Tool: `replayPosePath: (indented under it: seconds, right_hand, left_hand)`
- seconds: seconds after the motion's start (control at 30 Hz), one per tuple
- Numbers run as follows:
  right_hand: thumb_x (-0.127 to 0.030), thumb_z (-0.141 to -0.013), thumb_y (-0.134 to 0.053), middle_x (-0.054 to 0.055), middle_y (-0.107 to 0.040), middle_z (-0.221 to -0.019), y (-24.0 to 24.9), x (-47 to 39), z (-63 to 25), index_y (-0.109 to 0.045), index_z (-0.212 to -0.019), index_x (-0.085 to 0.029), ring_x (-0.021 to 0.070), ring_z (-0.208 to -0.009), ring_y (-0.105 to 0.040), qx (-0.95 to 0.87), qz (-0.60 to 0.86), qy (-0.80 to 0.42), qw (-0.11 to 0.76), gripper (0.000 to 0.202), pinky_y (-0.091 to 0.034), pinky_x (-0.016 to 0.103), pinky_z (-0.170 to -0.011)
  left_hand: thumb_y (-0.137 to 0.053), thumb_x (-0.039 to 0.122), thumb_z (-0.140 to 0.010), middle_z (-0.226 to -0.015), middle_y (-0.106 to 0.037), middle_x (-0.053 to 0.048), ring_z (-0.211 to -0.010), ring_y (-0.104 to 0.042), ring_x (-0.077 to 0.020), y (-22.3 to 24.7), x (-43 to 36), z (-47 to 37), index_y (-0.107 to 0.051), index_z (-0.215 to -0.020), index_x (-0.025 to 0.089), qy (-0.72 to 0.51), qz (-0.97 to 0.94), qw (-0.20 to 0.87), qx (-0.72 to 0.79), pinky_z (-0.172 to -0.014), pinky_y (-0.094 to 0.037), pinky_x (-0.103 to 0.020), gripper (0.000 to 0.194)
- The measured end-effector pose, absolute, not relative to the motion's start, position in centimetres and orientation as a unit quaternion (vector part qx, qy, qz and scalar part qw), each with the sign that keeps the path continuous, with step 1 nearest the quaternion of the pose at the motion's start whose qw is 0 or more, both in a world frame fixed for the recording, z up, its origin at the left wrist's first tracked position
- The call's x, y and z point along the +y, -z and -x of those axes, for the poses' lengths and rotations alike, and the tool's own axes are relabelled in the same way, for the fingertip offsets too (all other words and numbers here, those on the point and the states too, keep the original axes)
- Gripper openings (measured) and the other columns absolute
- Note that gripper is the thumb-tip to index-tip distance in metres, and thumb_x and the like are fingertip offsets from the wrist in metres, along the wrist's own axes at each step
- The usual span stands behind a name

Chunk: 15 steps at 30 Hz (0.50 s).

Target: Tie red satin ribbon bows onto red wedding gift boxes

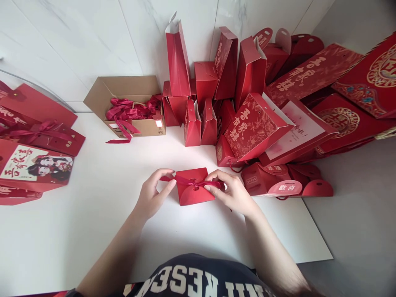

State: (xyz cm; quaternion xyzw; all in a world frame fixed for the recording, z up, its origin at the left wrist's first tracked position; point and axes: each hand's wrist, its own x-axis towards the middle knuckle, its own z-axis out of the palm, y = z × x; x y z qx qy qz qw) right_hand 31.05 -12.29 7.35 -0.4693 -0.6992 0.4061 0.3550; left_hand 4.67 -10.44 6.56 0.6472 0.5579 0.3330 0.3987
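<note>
A small red gift box [188,198] lies on the white table in front of me. Across its top runs a dark red ribbon [187,180], gathered at the middle of the lid. My left hand [154,190] is at the box's left side, its thumb and fingers closed on one part of the ribbon. At the right side my right hand [232,190] pinches the ribbon's other part between thumb and fingers. A ribbon tip shows below the right hand. The fingers partly cover the ribbon on both sides.
Behind the box stands an open cardboard box [133,128] full of dark red ribbons [131,109]. Many red gift boxes and bags [250,128] crowd the back and right of the white table [102,231]. More red boxes [40,165] are stacked at the left, against the marble-look wall.
</note>
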Motion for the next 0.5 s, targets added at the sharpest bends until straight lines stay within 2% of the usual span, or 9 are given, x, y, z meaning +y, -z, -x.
replayPosePath:
  seconds: [0.1, 0.2, 0.3, 0.4, 0.5]
  right_hand:
    - [-0.034, -0.094, -0.057, 0.002, -0.067, -0.084, -7.4, -12.4, -30.7, -0.065, -0.091, -0.021, 0.0126, -0.066, -0.053, -0.712, 0.461, -0.394, 0.355, 0.016, -0.04, 0.026, -0.058]
    - [-0.032, -0.094, -0.057, 0.003, -0.068, -0.086, -7.4, -12.5, -30.4, -0.065, -0.09, -0.021, 0.0141, -0.07, -0.058, -0.719, 0.453, -0.386, 0.36, 0.015, -0.043, 0.026, -0.061]
    - [-0.03, -0.093, -0.059, 0.004, -0.067, -0.084, -7.3, -12.5, -30.3, -0.065, -0.09, -0.021, 0.0138, -0.068, -0.056, -0.725, 0.446, -0.373, 0.369, 0.011, -0.044, 0.027, -0.061]
    - [-0.029, -0.093, -0.059, 0.004, -0.065, -0.082, -7.1, -12.5, -30.1, -0.065, -0.09, -0.021, 0.0139, -0.066, -0.054, -0.728, 0.441, -0.352, 0.389, 0.011, -0.044, 0.028, -0.061]
    - [-0.027, -0.093, -0.058, 0.004, -0.064, -0.082, -7.0, -12.5, -30.0, -0.065, -0.09, -0.021, 0.0141, -0.067, -0.054, -0.728, 0.443, -0.339, 0.398, 0.009, -0.044, 0.029, -0.06]
  left_hand:
    - [-0.062, 0.036, -0.087, -0.076, -0.057, 0.001, -0.076, -0.055, -0.0173, -6.8, -11.1, -5.2, -0.058, -0.089, 0.022, -0.331, -0.635, 0.432, 0.547, -0.069, -0.041, -0.028, 0.015]
    - [-0.059, 0.036, -0.089, -0.066, -0.049, 0.002, -0.062, -0.046, -0.0135, -7.2, -11.5, -5.3, -0.052, -0.076, 0.02, -0.318, -0.628, 0.469, 0.533, -0.06, -0.037, -0.026, 0.022]
    - [-0.062, 0.034, -0.086, -0.073, -0.053, 0.001, -0.064, -0.047, -0.0142, -7.6, -11.7, -5.6, -0.05, -0.076, 0.021, -0.326, -0.66, 0.414, 0.536, -0.06, -0.039, -0.027, 0.02]
    - [-0.068, 0.029, -0.081, -0.081, -0.055, -0.002, -0.075, -0.052, -0.0176, -7.8, -12.0, -5.8, -0.052, -0.079, 0.022, -0.347, -0.731, 0.313, 0.498, -0.067, -0.043, -0.03, 0.018]
    - [-0.071, 0.028, -0.079, -0.09, -0.054, -0.005, -0.088, -0.054, -0.0207, -7.8, -12.3, -6.0, -0.055, -0.083, 0.022, -0.321, -0.783, 0.27, 0.46, -0.071, -0.046, -0.031, 0.017]
